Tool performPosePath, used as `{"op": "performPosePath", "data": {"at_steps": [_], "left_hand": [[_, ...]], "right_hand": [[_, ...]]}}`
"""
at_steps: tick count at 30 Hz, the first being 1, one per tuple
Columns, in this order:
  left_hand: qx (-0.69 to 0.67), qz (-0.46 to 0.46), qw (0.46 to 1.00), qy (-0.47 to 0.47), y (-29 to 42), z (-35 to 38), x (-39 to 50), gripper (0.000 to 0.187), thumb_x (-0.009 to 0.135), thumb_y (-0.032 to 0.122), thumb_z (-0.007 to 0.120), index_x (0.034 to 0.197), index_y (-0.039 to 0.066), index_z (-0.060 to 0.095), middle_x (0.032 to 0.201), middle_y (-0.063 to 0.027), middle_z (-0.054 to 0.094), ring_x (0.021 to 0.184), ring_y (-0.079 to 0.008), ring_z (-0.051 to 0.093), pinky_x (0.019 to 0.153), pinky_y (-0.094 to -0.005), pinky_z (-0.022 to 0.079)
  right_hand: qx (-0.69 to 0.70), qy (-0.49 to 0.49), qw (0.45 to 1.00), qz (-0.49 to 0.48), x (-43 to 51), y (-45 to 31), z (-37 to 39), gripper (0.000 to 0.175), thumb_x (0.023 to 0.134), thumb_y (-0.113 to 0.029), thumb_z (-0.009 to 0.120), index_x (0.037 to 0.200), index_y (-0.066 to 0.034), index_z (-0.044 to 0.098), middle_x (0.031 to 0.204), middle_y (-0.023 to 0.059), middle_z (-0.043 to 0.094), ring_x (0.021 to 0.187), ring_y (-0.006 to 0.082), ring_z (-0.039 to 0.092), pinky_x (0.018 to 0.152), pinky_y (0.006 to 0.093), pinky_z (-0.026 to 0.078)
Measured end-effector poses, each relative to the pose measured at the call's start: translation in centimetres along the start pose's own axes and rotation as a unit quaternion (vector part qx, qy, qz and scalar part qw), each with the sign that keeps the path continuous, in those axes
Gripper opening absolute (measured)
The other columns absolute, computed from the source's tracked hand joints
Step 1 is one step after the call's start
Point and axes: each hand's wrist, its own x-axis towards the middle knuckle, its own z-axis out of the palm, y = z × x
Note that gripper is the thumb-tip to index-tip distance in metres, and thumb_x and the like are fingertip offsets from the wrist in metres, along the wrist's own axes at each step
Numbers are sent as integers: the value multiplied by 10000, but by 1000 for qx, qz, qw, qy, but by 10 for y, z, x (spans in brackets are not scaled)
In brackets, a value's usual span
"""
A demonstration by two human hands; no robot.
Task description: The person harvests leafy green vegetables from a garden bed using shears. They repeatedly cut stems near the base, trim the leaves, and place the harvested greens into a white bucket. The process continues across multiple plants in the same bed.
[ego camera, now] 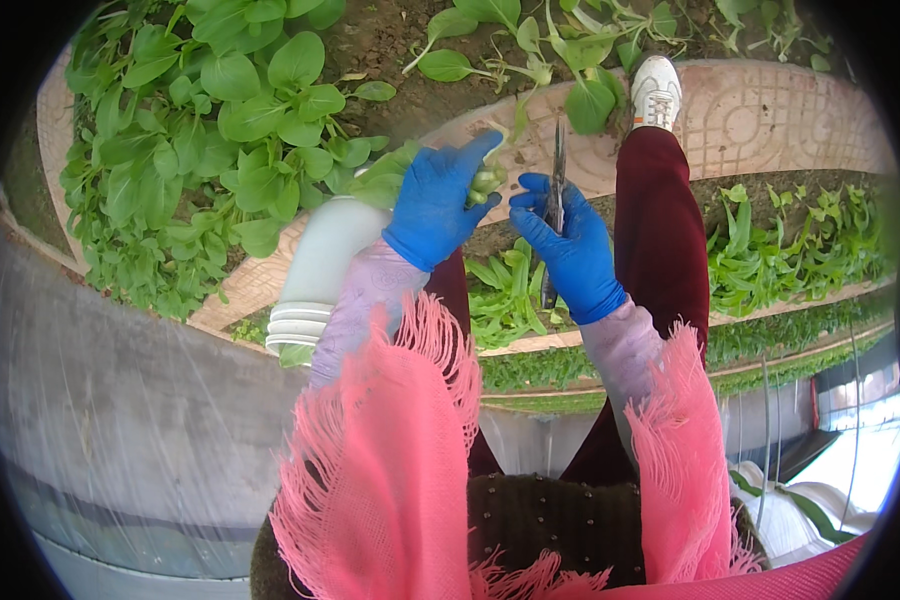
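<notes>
My left hand, in a blue glove, is closed around a small bunch of leafy greens. The pale cut-looking stems stick out between thumb and fingers, while broad leaves hang out on the other side. Close by on the right, my right hand, also gloved in blue, grips a narrow metal cutting tool. Its pointed end is directed away from me, and a dark end shows below the palm. Whether it is a knife or closed shears I cannot tell. The two hands are apart, with a small gap between them.
Dense leafy greens grow at left. Uprooted-looking plants lie on soil beyond a patterned paving strip, where my white shoe rests. A pale plastic pipe elbow stands beside my left forearm. Pink fringed scarf ends hang below my arms.
</notes>
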Motion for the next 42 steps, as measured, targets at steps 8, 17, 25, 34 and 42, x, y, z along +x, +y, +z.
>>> {"op": "performPosePath", "data": {"at_steps": [8, 17, 25, 34, 42], "left_hand": [[-151, -76, 986, 6, 38, 8, -7, 963, 701, 48, 683, 1498, 84, 142, 936, -135, 608, 856, -330, 565, 764, -423, 453], [99, -112, 989, -20, -43, -47, -26, 873, 607, 333, 820, 1382, 174, 451, 1152, -102, 563, 1095, -313, 492, 973, -427, 338], [-90, -55, 994, 32, 11, -67, -30, 744, 672, 158, 807, 1341, 108, 486, 1348, -148, 491, 1253, -300, 458, 1052, -422, 340], [-444, -210, 871, -18, 34, -5, -51, 258, 809, 49, 695, 1052, 55, 610, 1032, -52, 645, 916, -107, 596, 803, -262, 486], [-313, -431, 797, 284, 23, -62, -188, 119, 847, -14, 640, 950, 43, 655, 811, 31, 613, 749, -42, 542, 674, -188, 454]], "right_hand": [[-110, -46, 982, -144, -2, -8, 7, 498, 707, -92, 810, 1133, -13, 563, 961, 54, 551, 843, 132, 542, 738, 268, 469], [-119, 47, 985, -119, 3, -37, -9, 316, 801, -26, 718, 1084, -5, 580, 983, 23, 593, 808, 68, 527, 725, 223, 472], [-352, -5, 904, -242, -3, -42, -6, 382, 777, -19, 721, 1122, -27, 558, 938, 59, 555, 811, 120, 553, 715, 273, 476], [-89, -100, 991, -15, 0, -38, 11, 390, 852, -29, 638, 1229, 3, 547, 1029, 59, 637, 908, 105, 574, 795, 245, 470], [-153, -30, 986, 64, 18, -17, 3, 345, 877, -106, 618, 1196, 14, 564, 1029, 101, 662, 825, 129, 599, 745, 260, 484]]}}
